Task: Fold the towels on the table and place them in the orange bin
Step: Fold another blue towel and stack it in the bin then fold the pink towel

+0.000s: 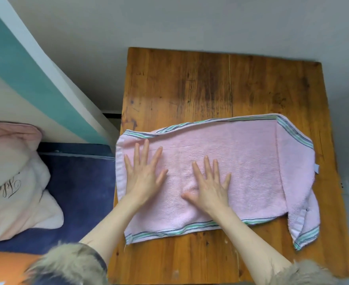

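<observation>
Cut off at the edges

The orange bin (pixel 4 268) is cropped at the bottom left; the pillow's (pixel 11 182) writing is partly cut.

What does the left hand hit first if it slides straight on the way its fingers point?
The left hand lies flat on the pink towel, fingers pointing to the table's far side. Sliding on, it would first meet the towel's striped far edge, then bare wooden table. Nothing else shows in that line.
</observation>
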Available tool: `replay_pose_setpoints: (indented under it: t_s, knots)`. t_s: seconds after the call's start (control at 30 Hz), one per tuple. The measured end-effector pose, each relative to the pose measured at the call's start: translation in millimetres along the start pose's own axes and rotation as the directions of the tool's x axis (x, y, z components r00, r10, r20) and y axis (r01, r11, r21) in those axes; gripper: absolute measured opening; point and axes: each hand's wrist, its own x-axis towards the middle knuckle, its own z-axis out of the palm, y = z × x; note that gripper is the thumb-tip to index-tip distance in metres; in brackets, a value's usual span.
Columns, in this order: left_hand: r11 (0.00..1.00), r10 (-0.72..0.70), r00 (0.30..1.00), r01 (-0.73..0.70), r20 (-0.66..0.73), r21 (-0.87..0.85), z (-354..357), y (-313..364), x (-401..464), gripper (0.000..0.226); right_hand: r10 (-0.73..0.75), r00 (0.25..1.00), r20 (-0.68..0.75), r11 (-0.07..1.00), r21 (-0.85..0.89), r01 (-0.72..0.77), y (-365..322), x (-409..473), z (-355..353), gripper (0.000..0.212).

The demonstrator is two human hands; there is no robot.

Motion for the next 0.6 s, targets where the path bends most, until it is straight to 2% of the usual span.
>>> replay_pose_setpoints:
  t_s: [0.07, 0.2, 0.3, 0.5, 0.6]
  knots:
    - [0.998, -0.024, 0.997, 0.019, 0.07, 0.064, 7, -4, 12, 0.072, 0.006, 1.0, 0.007, 1.0, -0.008, -0.006, -1, 1, 3, 0.105]
    - [0.993, -0.011, 1.0, 0.007, 0.029, 0.12, -4, -18, 45, 0.075, 0.01, 1.0, 0.009, 1.0, -0.015, -0.01, -2, 2, 3, 0.108]
    - [0.989, 0.018, 0.999, -0.025, 0.05, 0.143, -10, -25, 63, 0.08, 0.017, 1.0, 0.016, 1.0, -0.01, -0.017, -3, 4, 2, 0.109]
    - [0.997, -0.025, 0.991, 0.015, 0.131, 0.081, -22, -18, 82, 0.088, 0.041, 0.999, 0.017, 0.999, -0.021, -0.041, -8, 2, 2, 0.11]
    - [0.999, 0.026, 0.998, -0.028, 0.054, 0.046, -22, -14, 66, 0.078, 0.044, 0.999, 0.015, 0.999, -0.017, -0.044, -8, 4, -1, 0.108]
